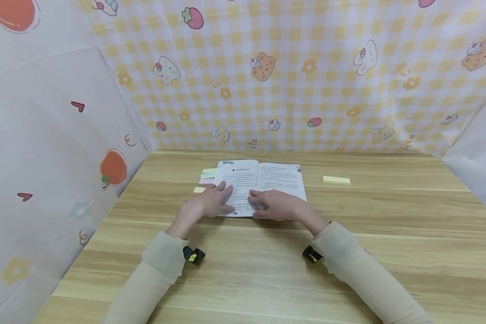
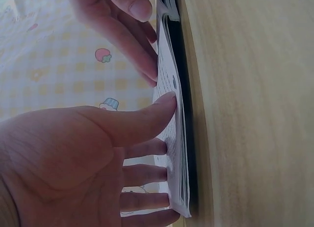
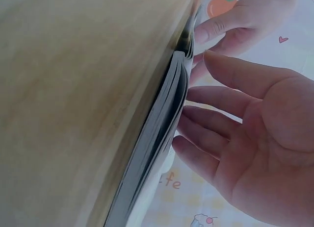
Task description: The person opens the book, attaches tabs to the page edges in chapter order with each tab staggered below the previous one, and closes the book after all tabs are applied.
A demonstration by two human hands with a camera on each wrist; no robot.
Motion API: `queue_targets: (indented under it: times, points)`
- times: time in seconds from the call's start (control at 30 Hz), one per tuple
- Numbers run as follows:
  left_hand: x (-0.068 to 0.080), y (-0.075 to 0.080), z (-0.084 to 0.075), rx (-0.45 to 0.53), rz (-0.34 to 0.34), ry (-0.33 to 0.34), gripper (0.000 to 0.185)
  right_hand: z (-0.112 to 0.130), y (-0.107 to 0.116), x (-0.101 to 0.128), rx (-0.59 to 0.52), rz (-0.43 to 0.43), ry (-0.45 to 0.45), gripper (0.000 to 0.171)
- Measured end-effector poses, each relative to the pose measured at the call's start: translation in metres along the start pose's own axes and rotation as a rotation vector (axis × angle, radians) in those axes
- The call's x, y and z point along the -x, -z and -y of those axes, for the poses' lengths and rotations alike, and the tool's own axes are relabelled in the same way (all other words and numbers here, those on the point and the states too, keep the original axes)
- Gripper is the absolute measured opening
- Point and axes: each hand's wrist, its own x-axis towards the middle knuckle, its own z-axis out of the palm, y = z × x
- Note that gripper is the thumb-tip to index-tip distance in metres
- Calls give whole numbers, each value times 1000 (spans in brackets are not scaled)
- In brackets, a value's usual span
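An open book (image 1: 243, 177) with printed pages lies flat on the table, its spine running front to back. The left hand (image 1: 214, 200) rests on the left page, fingers spread and fairly straight; in the left wrist view its thumb and fingertips touch the paper (image 2: 172, 134). Near the spine, the right hand (image 1: 276, 205) touches the pages with extended fingers, reaching over from the right side. The right wrist view shows the right hand (image 3: 255, 124) with its fingertips against the upper page and the stacked page edges (image 3: 152, 124) beside it. Neither hand grips anything.
Colored sticky tabs (image 1: 208, 176) stick out past the book's left edge. A pale yellow sticky-note pad (image 1: 336, 180) lies to the right of the book. The wooden table (image 1: 251, 270) meets a patterned cloth (image 1: 287, 90) at the back and white cloth at the sides.
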Motion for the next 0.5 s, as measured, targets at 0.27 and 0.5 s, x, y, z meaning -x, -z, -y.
queue_targets:
  times: [0.27,0.5]
  points:
    - [-1,-1,-1,-12,-2,-5,73,-8,7,-2,-9,8,46,50]
    - [-1,-2,-1,-5,-10,3,73,-13,19,-6,-1,-18,29,45]
